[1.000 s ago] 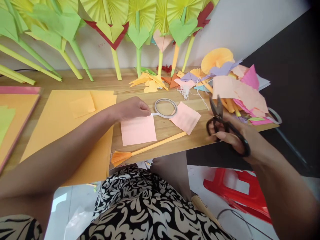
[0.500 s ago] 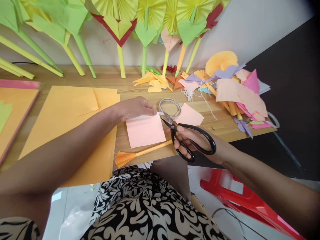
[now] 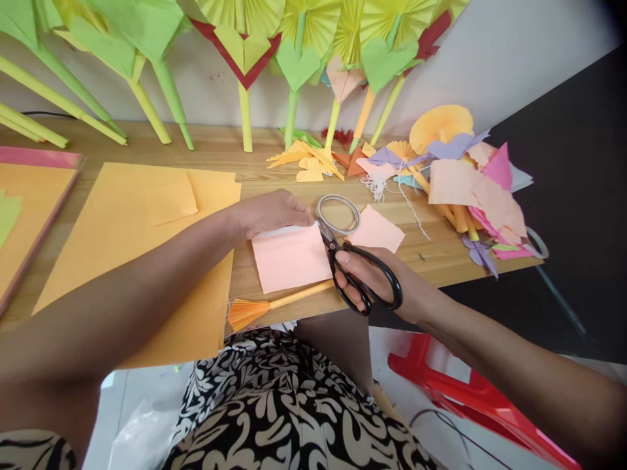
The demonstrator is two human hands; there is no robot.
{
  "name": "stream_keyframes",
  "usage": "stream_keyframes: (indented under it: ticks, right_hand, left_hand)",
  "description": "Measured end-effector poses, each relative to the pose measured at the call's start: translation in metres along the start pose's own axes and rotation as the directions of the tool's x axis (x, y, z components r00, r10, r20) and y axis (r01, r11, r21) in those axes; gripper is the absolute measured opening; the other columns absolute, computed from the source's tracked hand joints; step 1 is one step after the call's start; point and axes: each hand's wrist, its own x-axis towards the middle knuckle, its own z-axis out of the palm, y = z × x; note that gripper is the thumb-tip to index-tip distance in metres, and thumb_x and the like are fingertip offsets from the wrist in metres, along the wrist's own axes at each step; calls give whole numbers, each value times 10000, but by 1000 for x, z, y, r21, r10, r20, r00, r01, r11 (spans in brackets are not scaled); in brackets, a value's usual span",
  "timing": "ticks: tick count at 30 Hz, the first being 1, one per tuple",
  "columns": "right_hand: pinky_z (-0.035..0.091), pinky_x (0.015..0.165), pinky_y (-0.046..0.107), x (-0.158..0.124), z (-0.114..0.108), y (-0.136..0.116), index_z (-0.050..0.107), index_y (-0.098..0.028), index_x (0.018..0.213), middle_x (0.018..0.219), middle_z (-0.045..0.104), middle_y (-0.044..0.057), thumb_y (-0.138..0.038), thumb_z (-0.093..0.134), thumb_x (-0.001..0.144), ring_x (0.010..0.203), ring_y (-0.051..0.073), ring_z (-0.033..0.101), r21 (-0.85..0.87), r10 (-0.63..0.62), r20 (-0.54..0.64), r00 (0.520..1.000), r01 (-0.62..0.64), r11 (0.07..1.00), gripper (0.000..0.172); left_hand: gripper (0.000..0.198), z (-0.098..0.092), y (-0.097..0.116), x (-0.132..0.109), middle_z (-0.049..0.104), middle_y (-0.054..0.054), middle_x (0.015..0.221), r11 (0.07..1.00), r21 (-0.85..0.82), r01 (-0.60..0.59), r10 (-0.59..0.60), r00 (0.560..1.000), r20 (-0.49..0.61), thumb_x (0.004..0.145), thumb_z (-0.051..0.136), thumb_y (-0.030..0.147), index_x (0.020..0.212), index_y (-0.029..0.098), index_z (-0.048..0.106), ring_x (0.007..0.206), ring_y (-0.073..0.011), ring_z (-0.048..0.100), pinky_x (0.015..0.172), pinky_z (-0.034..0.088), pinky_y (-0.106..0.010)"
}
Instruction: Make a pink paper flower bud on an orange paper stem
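My left hand [image 3: 274, 212] lies over the top edge of a pink paper piece [image 3: 292, 261], its fingers closed at the end of a whitish tape strip [image 3: 277, 231] along that edge. My right hand [image 3: 372, 264] grips black-handled scissors [image 3: 331, 244]. Their blades are nearly together at the paper's upper right corner, close to my left fingertips. Just beyond the blades lies a roll of tape [image 3: 345, 232], beside a second pink paper piece [image 3: 379, 230]. A pleated orange paper tassel on a stick [image 3: 249, 313] rests below the pink paper.
Large orange sheets [image 3: 102, 261] cover the table's left side. Paper flowers [image 3: 245, 117] lean against the wall behind. Coloured paper scraps [image 3: 311, 163] and a heap of paper pieces [image 3: 477, 189] lie at the back and right. A red stool [image 3: 441, 372] stands below the table's edge.
The scissors have closed from a parted position and shifted slightly left, against the paper's corner. My left hand stays on the paper's top edge. The whole view has shifted slightly.
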Motion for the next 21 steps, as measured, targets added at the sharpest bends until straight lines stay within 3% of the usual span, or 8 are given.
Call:
stream_keyframes:
  ticks: [9,13,18,21]
  right_hand:
    - [364,387,208,3,4,11,531,-180,662,439,477,-36,-610,580,882,373,89,451,1,18,-39,999,-18,1000,485]
    - [515,491,242,4,5,10,504,-184,620,417,433,-52,-628,619,853,385,78,437,45,40,-66,997,-37,998,514]
    - [558,523,237,1,-4,12,634,-173,926,567,451,-77,-639,673,815,402,42,363,203,36,-149,988,-5,979,480]
    - [588,631,264,-2,-11,18,633,-195,1075,628,477,-67,-659,615,853,438,49,416,283,23,-101,995,7,959,515]
  left_hand:
    - [239,0,-4,2,638,-30,591,999,11,-41,41,999,8,722,729,358,612,158,658,467,-126,508,466,339,-268]
    - [245,-1,-5,3,595,-15,564,996,10,-83,83,996,13,704,740,343,590,158,625,456,-107,462,457,321,-260]
    - [230,-2,-3,1,553,4,532,998,37,-51,52,999,-8,698,743,310,566,166,620,455,-102,439,467,316,-256]
    - [193,-2,-2,0,572,7,542,998,42,-52,52,999,-11,698,745,304,586,175,654,460,-104,447,473,323,-256]
